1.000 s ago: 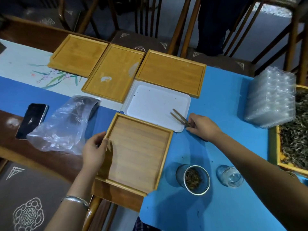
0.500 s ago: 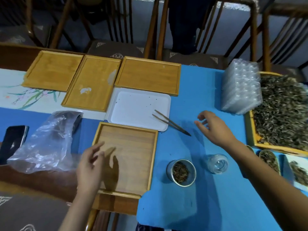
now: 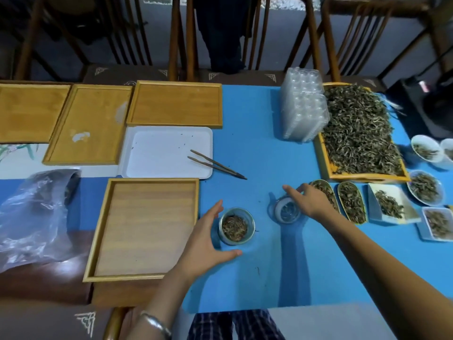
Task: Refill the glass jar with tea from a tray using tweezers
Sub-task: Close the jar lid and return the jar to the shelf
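Observation:
A glass jar [image 3: 236,225] partly filled with dry tea stands on the blue mat near the front. My left hand [image 3: 207,241] is open, its fingers and thumb spread around the jar's left side. My right hand [image 3: 310,200] reaches over a small empty clear glass [image 3: 285,213] to the jar's right, fingers spread on its far rim. The brown tweezers [image 3: 215,165] lie untouched, half on the white tray [image 3: 157,153], half on the mat. A yellow-rimmed tray [image 3: 367,179] heaped with loose tea [image 3: 360,128] sits at the right.
An empty wooden tray [image 3: 147,229] lies left of the jar, with three more behind it. A plastic bag [image 3: 34,212] is far left. Stacked clear plastic containers [image 3: 302,106] stand beside the tea tray. Several small dishes of tea [image 3: 350,202] line the right. Chairs stand beyond the table.
My left hand moved from the wooden tray to the tea jar. My right hand came down from near the tweezers onto the small empty glass. The view shifted right.

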`<state>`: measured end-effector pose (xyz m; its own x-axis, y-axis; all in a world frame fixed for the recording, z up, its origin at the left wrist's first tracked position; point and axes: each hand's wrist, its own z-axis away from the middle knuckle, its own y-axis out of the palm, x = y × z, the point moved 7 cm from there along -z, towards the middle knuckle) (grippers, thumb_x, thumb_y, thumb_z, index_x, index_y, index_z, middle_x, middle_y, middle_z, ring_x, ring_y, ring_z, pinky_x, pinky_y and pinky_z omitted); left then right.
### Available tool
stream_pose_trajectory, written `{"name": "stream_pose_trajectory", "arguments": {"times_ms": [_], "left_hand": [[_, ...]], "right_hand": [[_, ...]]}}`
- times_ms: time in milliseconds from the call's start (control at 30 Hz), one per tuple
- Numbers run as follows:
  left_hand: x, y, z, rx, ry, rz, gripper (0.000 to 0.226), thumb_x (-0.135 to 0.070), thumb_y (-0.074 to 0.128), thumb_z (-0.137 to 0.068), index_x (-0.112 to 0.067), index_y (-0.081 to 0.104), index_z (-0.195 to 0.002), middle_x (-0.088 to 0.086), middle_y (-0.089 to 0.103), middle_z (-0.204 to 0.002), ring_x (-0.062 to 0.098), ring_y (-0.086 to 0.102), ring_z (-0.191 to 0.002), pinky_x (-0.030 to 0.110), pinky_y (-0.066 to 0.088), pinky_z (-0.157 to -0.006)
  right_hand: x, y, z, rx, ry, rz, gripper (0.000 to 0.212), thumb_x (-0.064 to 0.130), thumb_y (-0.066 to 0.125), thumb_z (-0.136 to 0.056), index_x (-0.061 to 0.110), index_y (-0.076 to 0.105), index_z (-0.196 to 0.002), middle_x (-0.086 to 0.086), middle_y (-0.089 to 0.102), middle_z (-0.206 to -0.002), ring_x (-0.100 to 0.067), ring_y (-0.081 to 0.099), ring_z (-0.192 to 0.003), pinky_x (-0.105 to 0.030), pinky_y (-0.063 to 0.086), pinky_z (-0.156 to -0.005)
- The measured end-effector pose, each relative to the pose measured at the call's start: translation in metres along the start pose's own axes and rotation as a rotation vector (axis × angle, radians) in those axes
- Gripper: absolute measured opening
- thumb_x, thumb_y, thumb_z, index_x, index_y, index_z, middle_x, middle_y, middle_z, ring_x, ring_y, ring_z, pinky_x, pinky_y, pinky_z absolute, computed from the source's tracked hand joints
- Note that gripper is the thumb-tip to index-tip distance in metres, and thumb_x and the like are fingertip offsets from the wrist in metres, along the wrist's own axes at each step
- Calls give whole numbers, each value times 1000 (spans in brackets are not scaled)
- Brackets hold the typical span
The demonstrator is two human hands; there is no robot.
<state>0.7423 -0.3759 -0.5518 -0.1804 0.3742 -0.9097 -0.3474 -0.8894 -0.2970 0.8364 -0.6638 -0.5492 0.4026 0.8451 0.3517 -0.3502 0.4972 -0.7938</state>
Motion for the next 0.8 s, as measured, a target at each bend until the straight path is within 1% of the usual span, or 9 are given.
{"name": "stream_pose_trajectory", "arguments": {"times_ms": [100,200,333,400,500,567,633,700,800], "left_hand": [[1,11,-13,-23,34,-12,106,-45,90,-59,-45,31,-147,-29,39,-146,-9,35,-135,23,34,-111],[3,14,-22,-69,59,11,91,-41,91,-56,-44,46,-134,-25,53,-134,-2,48,-127,33,42,-108],[4,16,-25,-88,91,28,80,-44,91,-53,-52,50,-121,-25,59,-122,0,55,-120,29,47,-101],[5,16,-25,-95,95,39,79,-44,91,-53,-49,51,-120,-23,60,-122,2,56,-119,28,47,-99],[6,18,-26,-94,95,47,78,-41,91,-55,-45,51,-121,-21,61,-121,4,56,-119,25,46,-98],[7,19,-27,-89,89,42,78,-40,91,-55,-44,51,-122,-21,60,-121,3,55,-119,24,46,-98],[9,19,-27,-85,80,40,78,-40,91,-55,-44,51,-122,-21,60,-121,2,55,-119,23,45,-97],[10,19,-28,-82,72,36,78,-41,91,-55,-45,50,-122,-22,60,-121,2,55,-119,21,45,-96],[10,20,-28,-78,68,34,78,-41,91,-55,-48,49,-121,-23,59,-121,1,55,-118,19,44,-95]], "right_hand": [[1,12,-7,146,102,2,62,67,55,-81,8,53,-64,-12,59,-70,-28,58,-67,-35,43,-62],[-4,20,-3,186,111,-18,61,66,61,-76,7,57,-66,-10,60,-65,-29,64,-65,-38,53,-67],[-9,28,6,145,116,-17,58,64,55,-80,6,64,-82,-9,63,-81,-26,60,-76,-34,43,-64],[-11,31,9,145,133,-111,57,58,55,-81,3,67,-90,-11,60,-82,-25,56,-70,-33,42,-62],[-14,41,18,213,187,-403,37,36,62,-83,3,64,-99,-12,56,-84,-23,56,-64,-27,49,-49],[-11,43,27,247,172,-560,26,19,70,-81,12,58,-102,-11,59,-92,-22,59,-75,-28,54,-57],[-4,53,37,332,220,-895,16,28,62,-86,17,61,-98,-8,64,-91,-21,63,-75,-30,54,-64],[7,61,49,404,309,-1250,26,36,48,-89,16,65,-95,-9,68,-85,-21,66,-70,-28,54,-61],[24,57,61,454,252,-1468,35,36,45,-90,11,60,-108,-13,69,-95,-25,67,-81,-27,56,-62]]}}
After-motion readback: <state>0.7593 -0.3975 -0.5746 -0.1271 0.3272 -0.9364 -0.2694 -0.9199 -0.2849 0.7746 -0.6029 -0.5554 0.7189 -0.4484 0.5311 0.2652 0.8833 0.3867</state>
